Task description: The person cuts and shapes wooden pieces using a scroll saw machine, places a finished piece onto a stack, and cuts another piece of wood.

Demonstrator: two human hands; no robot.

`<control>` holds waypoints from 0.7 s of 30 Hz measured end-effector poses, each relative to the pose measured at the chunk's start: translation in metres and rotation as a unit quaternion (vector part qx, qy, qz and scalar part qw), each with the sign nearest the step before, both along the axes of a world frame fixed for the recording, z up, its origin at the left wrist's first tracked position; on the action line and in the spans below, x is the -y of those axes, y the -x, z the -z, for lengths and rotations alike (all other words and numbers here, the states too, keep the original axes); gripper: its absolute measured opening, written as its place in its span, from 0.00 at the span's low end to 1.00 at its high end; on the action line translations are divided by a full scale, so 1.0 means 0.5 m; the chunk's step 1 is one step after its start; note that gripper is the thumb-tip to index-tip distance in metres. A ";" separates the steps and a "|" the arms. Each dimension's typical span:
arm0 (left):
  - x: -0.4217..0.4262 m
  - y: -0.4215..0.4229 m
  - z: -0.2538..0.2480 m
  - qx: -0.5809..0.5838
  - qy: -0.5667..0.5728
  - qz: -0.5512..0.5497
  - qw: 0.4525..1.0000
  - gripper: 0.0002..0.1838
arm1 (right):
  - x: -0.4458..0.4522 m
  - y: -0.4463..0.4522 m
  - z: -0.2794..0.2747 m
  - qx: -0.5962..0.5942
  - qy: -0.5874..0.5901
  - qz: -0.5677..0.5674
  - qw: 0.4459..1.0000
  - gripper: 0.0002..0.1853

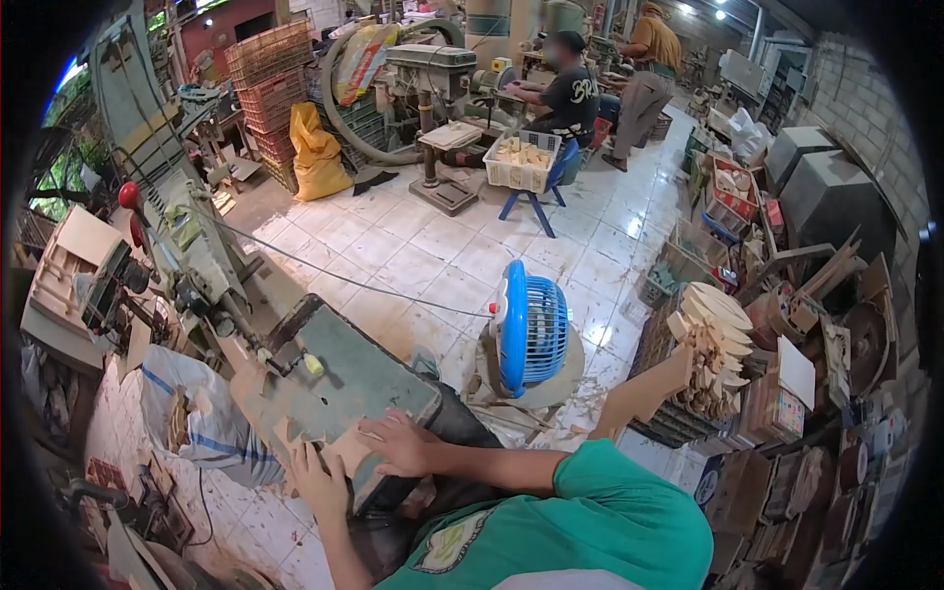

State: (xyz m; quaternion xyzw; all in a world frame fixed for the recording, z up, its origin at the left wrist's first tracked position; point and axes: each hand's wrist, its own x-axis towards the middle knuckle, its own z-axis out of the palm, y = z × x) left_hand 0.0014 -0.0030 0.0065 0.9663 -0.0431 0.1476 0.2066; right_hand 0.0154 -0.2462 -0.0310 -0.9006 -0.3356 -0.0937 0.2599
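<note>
A flat, light-brown piece of wood lies at the near edge of a grey-green machine table. My left hand holds its left side, fingers pointing away from me. From the right, my right hand grips the same piece, its fingers bent over the top. Fingers partly cover the wood, so its full outline is hidden. Beyond the hands, on the table's left side, is a metal machine part with a yellowish knob.
A blue fan stands beyond the table. At left are a white sack and a red-knobbed lever. To the right, a crate holds cut wooden pieces. Farther off, a seated person works near a white basket.
</note>
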 end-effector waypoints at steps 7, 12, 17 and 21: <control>0.060 0.009 0.011 -0.117 -0.078 0.043 0.989 0.47 | -0.004 0.005 0.013 0.009 -0.011 0.024 1.000 0.44; 0.035 0.032 -0.011 -0.116 0.053 0.173 0.977 0.42 | 0.004 -0.006 0.004 0.009 -0.018 0.005 1.000 0.41; -0.018 0.014 0.027 -0.077 0.061 0.054 0.994 0.39 | 0.009 -0.015 0.025 0.030 -0.059 0.012 0.998 0.35; 0.031 0.046 -0.010 -0.087 -0.102 0.065 0.989 0.37 | 0.005 -0.027 0.044 0.074 -0.102 0.004 0.992 0.24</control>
